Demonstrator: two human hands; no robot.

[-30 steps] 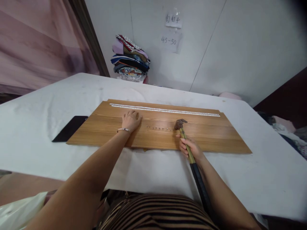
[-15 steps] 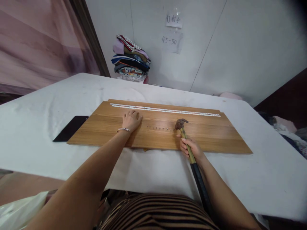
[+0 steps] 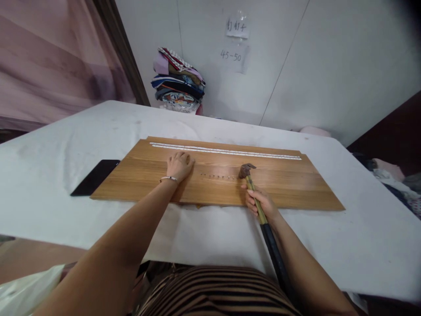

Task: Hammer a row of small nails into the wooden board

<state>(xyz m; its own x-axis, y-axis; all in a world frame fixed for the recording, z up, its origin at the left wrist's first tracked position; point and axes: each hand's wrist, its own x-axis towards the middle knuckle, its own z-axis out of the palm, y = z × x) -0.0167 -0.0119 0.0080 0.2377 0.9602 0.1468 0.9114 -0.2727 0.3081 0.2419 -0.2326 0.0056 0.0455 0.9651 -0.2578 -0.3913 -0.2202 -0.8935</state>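
Observation:
A wide brown wooden board (image 3: 283, 186) lies on the white-covered table. My left hand (image 3: 180, 166) rests on the board left of its middle, fingers apart, holding nothing. My right hand (image 3: 259, 202) is wrapped round the handle of a claw hammer (image 3: 262, 215) near the board's front edge. The hammer's rusty head is over the board, by the right end of a row of several small nails (image 3: 218, 176). Two white printed strips (image 3: 226, 152) run along the board's far side.
A black flat object (image 3: 95, 177) lies partly beside the board's left edge. Folded clothes (image 3: 179, 81) are stacked beyond the table (image 3: 371, 245), against a wall with two paper notes (image 3: 237, 28). A pink curtain hangs at the left. More cloth lies at the far right.
The view has shifted very slightly. The hammer head has moved a little to the left relative to the board; my left hand stays in place on it.

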